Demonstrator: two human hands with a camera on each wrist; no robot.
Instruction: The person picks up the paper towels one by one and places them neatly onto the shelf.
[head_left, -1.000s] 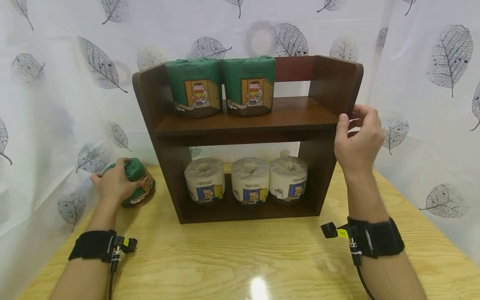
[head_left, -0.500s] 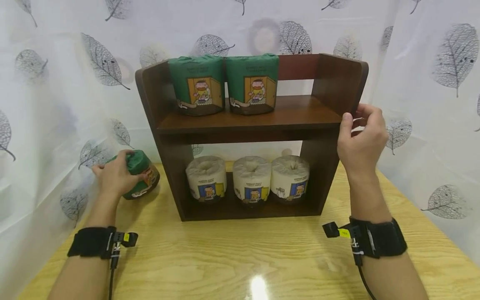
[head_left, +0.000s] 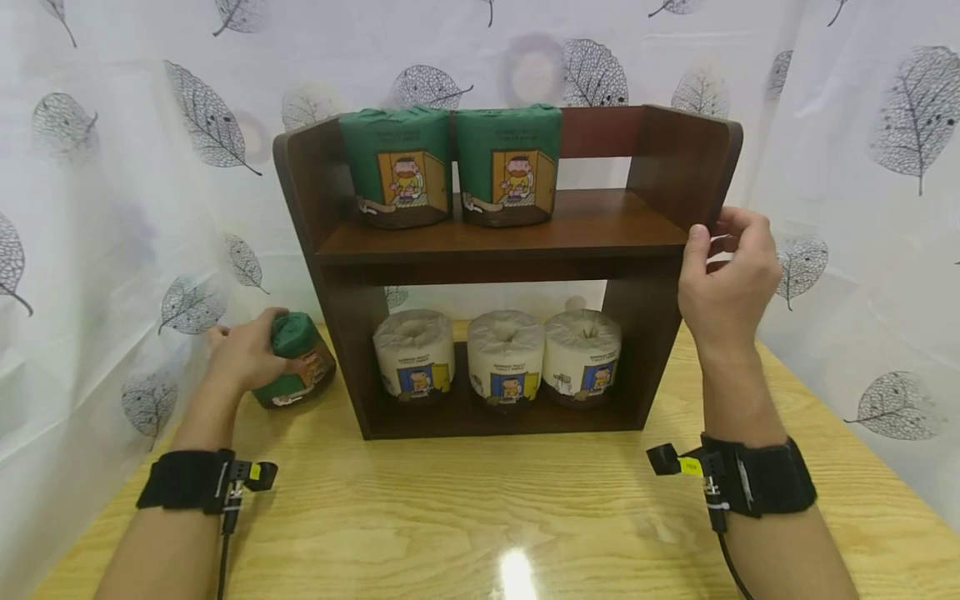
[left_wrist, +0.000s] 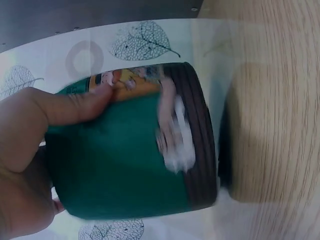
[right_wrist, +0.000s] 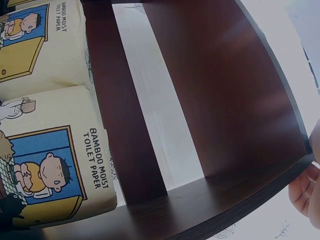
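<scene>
My left hand (head_left: 251,350) grips a green-wrapped toilet paper roll (head_left: 300,367) just left of the dark brown wooden shelf (head_left: 480,242). In the left wrist view, the thumb lies along the printed side of the green roll (left_wrist: 125,155). Its dark base is close to the table, with a shadow beside it; whether they touch I cannot tell. With my right hand (head_left: 727,279) I hold the shelf's right side panel, thumb at the front edge and the other fingers on the outer side. Two more green rolls (head_left: 510,167) stand side by side on the upper board, towards the left.
Three cream toilet paper rolls (head_left: 506,367) stand in a row in the lower compartment. The shelf rests on a light wood table (head_left: 450,508). A white leaf-print curtain (head_left: 150,167) hangs behind and along the sides.
My left hand has carried the green roll to the right, nearer the shelf; it rose a little, then came lower. The right hand keeps its hold on the side panel.
</scene>
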